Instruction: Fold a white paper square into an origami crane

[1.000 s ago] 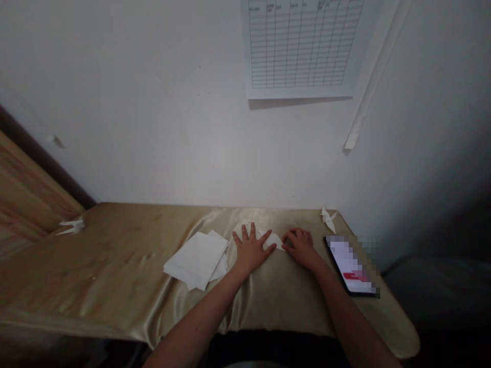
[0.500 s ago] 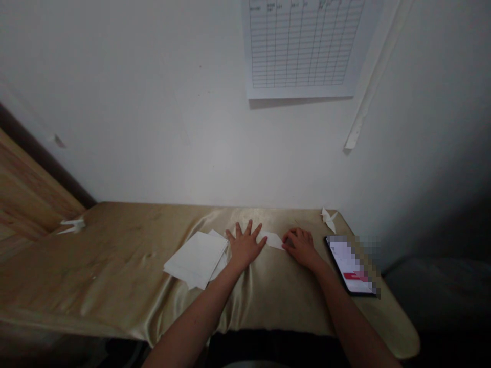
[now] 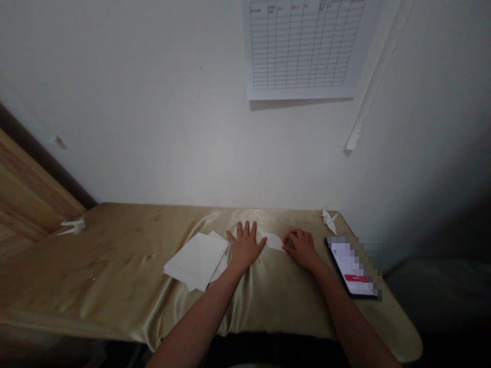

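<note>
A small folded piece of white paper [image 3: 273, 241] lies on the gold cloth between my hands. My left hand [image 3: 245, 248] rests flat with its fingers stretched out, the thumb by the paper's left end. My right hand [image 3: 301, 246] has its fingers curled, and thumb and fingertips pinch the paper's right corner. Left of my left hand is a loose stack of white paper sheets [image 3: 196, 258], some turned askew.
A folded paper crane [image 3: 329, 221] sits at the back right, and another paper crane [image 3: 72, 226] at the far left. A phone [image 3: 355, 271] with a lit screen lies on the right. Behind the gold-covered table [image 3: 115, 266], a printed chart [image 3: 301, 51] hangs on the wall.
The fingers of my left hand have come a little closer together. My right hand stays at the folded paper's corner, and the paper has hardly moved.
</note>
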### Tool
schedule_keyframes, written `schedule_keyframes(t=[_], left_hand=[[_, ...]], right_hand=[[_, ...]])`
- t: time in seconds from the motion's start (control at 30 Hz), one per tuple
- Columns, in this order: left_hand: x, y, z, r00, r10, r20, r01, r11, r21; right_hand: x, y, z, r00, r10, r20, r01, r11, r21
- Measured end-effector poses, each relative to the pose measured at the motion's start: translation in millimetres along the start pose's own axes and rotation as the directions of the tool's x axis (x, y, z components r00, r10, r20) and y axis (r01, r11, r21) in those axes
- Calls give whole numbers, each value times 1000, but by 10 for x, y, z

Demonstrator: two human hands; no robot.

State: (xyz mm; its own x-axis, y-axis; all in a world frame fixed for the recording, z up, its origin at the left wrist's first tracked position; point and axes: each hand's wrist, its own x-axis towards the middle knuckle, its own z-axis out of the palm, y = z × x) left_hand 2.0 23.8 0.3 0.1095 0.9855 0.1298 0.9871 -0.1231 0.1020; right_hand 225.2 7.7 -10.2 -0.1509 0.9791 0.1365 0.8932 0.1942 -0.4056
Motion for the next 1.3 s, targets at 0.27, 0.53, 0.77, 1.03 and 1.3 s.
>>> schedule_keyframes(t=[0.27,0.53,0.77,1.03,1.3], left_hand=[[-27,1,-28,977,180,-115,-193,976,-106],[45,-54,-24,989,75,-130,-116,930,-347],[110,-79,-14,980,29,-195,-119,878,-463],[118,-100,-65,959,30,-281,-176,840,-513],[100,-89,-101,946,41,-322,-198,859,-472]], right_hand=[[8,-12,-6,1000,4,-8,-4,1000,7],[1,-34,-32,1000,7,-27,-7,1000,20],[31,-22,-12,994,-16,-110,26,996,87],[27,-44,-48,978,-101,-180,125,984,124],[7,-85,-90,956,-84,-282,115,989,95]])
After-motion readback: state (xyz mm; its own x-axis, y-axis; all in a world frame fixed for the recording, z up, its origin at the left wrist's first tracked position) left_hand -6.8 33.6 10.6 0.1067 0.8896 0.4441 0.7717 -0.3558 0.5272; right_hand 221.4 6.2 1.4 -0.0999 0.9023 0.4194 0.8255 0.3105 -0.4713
